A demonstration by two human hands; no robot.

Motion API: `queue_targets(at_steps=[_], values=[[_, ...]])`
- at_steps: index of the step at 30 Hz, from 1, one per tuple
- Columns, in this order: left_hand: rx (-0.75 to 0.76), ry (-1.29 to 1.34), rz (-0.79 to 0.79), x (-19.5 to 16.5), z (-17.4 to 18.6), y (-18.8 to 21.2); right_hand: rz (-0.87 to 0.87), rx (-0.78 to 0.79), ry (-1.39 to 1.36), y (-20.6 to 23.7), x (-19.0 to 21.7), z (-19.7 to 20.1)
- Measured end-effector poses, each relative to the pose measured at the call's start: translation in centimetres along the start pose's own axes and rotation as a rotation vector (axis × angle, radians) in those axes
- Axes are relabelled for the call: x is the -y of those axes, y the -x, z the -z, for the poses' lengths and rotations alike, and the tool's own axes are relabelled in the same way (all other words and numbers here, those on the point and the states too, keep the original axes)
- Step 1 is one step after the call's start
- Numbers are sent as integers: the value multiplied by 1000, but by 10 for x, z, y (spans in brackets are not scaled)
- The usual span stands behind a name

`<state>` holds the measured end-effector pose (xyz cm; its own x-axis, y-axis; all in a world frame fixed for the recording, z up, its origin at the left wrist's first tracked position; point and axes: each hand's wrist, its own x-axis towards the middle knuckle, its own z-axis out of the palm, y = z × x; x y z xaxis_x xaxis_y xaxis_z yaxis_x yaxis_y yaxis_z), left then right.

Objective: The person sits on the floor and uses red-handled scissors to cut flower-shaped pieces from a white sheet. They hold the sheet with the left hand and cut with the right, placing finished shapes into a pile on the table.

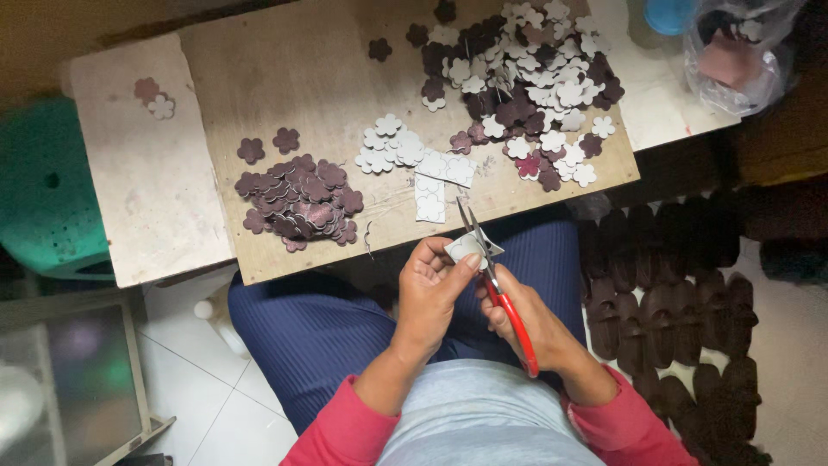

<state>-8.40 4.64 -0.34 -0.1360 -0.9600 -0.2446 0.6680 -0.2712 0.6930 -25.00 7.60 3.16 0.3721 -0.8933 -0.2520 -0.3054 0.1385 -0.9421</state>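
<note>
Head view, looking down at lap and low table (pixel 302 69).

Left hand (pixel 429 298): grip closed in a pinch on a small pale flower-shaped piece (pixel 466 248), thumb and fingertips on its lower edge. The piece is held above the lap, just off the near table edge.

Right hand (pixel 535 328): grip closed around the red handles of scissors (pixel 509 315). The blades are slightly parted and point up and away, meeting the piece at its right side.

Handling, judged: the piece looks thin, flat and very light, like sheet foam or card; it should bend easily and could slip or twist under the blades. Best hold is a flat pinch close to the cut line, fingers clear of the blades.

On the table: a dark flower pile (pixel 297 200) at left, a mixed pale and dark pile (pixel 526 86) at right, and uncut pale strips (pixel 431 185) near the edge. A clear bag (pixel 737 56) sits far right.
</note>
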Motion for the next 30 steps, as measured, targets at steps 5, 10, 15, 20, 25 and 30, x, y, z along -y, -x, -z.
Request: queue_targets(at_steps=[5,10,15,20,25,30], values=[[-20,-35,-4,-2,4,-2,101,25,65,0,-1,7],[-15,-51,15,-2,5,-4,57,7,70,0,-3,6],[-25,-42,11,-4,4,-4,21,-7,83,1,-4,4],[-68,-67,-73,-3,1,-5,-35,18,46,2,1,2],[-62,-119,-81,-4,1,-6,15,41,14,0,5,4],[-41,-154,-65,-6,0,-4,58,65,18,-2,7,4]])
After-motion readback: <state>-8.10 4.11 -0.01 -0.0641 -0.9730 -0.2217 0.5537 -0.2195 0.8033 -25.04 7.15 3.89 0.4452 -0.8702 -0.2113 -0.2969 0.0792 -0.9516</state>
